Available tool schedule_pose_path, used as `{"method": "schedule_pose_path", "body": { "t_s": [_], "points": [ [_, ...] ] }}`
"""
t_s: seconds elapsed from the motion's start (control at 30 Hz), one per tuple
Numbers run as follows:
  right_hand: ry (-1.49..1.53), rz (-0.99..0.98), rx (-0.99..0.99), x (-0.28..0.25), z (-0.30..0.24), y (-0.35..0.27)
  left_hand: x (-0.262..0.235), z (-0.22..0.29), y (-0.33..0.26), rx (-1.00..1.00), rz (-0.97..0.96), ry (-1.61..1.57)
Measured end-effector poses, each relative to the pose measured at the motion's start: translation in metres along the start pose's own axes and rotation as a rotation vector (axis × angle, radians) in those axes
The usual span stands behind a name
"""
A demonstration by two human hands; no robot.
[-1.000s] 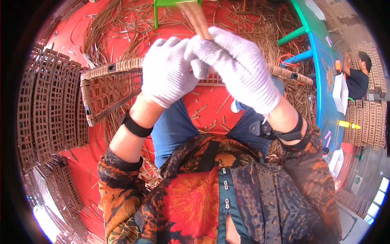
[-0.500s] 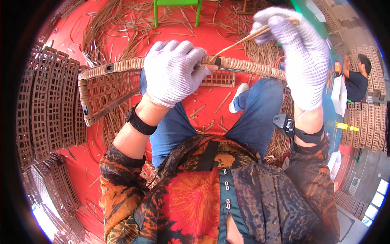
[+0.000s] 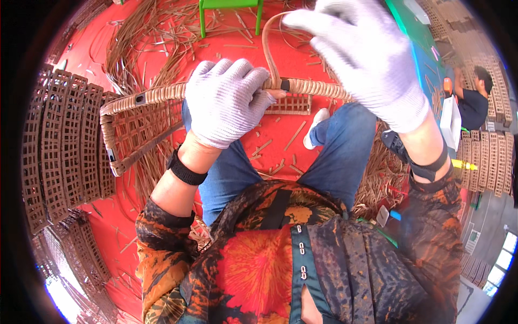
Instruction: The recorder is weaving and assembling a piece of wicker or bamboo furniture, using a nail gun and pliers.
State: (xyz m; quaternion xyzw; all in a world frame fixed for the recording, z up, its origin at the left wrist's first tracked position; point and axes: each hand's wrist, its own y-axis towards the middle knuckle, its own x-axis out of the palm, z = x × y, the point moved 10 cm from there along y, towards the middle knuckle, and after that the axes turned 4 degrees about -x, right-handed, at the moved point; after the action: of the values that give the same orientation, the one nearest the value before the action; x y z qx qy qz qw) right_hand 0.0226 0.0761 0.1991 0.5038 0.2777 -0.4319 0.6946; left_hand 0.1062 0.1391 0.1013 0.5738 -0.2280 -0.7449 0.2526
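My left hand (image 3: 226, 102), in a white knit glove, is closed over the top rail of a curved frame (image 3: 172, 90) bound with tan wicker strip. Its thumb presses beside a flat tan strip (image 3: 269, 56), which rises from the rail in a loose loop. The upper end of that loop reaches the fingertips of my right hand (image 3: 361, 59), also gloved and somewhat blurred. Those fingers are stretched out and spread, above the rail's right part. Just right of the strip, a dark mark (image 3: 285, 85) shows on the rail. Open lattice panels hang below it.
Stacked brown lattice panels (image 3: 59, 146) stand at the left. Loose strips (image 3: 127, 51) litter the red floor beyond the frame. A green chair (image 3: 229, 4) stands at the top. On the right, a person in dark clothing (image 3: 474, 113) sits near more stacked lattice panels (image 3: 485, 162).
My right hand has moved left and its fingers have spread. The strip, earlier drawn up to the right in that hand's grip, now curves upward in a loop. My left hand keeps its hold.
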Motion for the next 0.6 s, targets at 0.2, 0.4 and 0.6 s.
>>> {"method": "schedule_pose_path", "body": {
  "t_s": [0.2,0.4,0.6],
  "points": [
    [-0.152,-0.154,0.131,0.029,0.013,0.017,0.0,-0.001,0.0,0.0,0.015,-0.006],
    [-0.108,0.109,-0.119,0.029,-0.011,0.016,0.001,-0.001,0.0,0.013,0.015,-0.012],
    [-0.255,0.418,-0.23,0.053,-0.018,0.015,0.0,0.0,-0.001,0.027,0.014,-0.007]
  ]
}}
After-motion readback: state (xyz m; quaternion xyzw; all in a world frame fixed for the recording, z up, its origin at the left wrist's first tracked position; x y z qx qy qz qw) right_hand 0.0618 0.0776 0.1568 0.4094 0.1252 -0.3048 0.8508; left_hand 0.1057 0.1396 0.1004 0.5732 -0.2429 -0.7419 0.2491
